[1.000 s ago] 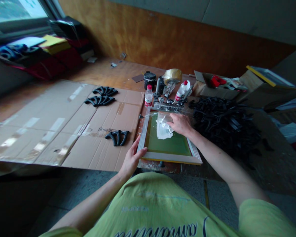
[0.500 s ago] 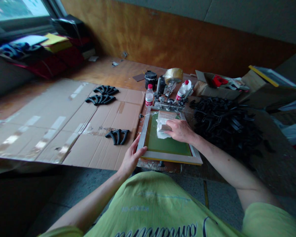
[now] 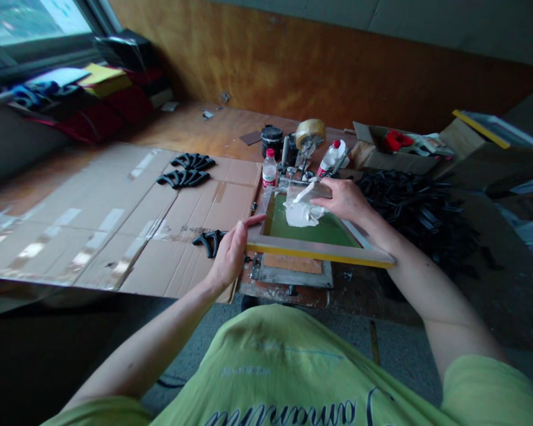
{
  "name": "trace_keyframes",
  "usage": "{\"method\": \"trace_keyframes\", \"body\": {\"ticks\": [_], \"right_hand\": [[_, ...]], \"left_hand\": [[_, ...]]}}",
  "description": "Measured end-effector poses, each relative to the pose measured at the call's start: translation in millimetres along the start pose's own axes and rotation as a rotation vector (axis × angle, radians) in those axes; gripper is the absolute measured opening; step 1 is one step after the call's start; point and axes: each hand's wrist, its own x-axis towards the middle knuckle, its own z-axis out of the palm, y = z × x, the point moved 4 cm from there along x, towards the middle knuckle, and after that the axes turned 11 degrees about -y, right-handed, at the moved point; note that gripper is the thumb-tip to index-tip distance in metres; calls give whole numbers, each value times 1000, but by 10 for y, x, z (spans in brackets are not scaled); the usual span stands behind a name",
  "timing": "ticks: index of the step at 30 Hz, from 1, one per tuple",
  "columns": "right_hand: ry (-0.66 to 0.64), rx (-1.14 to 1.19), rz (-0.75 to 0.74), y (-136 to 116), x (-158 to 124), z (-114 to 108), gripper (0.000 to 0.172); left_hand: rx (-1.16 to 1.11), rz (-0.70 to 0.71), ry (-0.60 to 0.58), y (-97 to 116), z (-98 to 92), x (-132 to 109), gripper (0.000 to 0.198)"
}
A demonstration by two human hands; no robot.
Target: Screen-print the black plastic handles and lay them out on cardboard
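A screen printing frame [image 3: 320, 253] with a green mesh tilts up in front of me, its near edge above a small printing base [image 3: 293, 273]. My left hand [image 3: 231, 251] is at the frame's left side, fingers against the rim; the exact grip is partly hidden. In my right hand [image 3: 345, 198] is a squeegee [image 3: 313, 192], with white ink clinging to it and lying on the mesh. My right forearm passes close to the frame's near right corner. Black curved handles [image 3: 211, 241] lie on cardboard, partly behind my left hand.
More black handles [image 3: 184, 177] lie farther back on the cardboard [image 3: 137, 219]. A dark heap of black parts [image 3: 417, 213] is at the right. Behind the frame stand plastic bottles [image 3: 269, 168], a black tub [image 3: 272, 142] and a tape roll [image 3: 310, 133]. An open box [image 3: 395, 157] is beyond.
The frame's near edge has risen off the base, exposing it. My left hand has shifted slightly along the rim, and my right hand has moved up and right with the squeegee.
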Motion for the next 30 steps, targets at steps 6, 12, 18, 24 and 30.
{"method": "trace_keyframes", "body": {"ticks": [6,12,18,24,30], "right_hand": [[99,33,11,114,107,-206,39],[-13,89,-17,73,-34,500,24],[-37,42,20,103,-58,1066,14],[-65,-20,-40,1,9,1296,6],[-122,-117,-161,-143,-234,1563,19]], "left_hand": [[-119,-76,-26,94,-117,318,66],[-107,-351,-166,-614,-70,-56,71],[276,-425,-109,-1442,-14,-314,76],[349,-483,-133,-1609,3,-262,69],[338,-468,-188,-1729,-18,-248,62]]}}
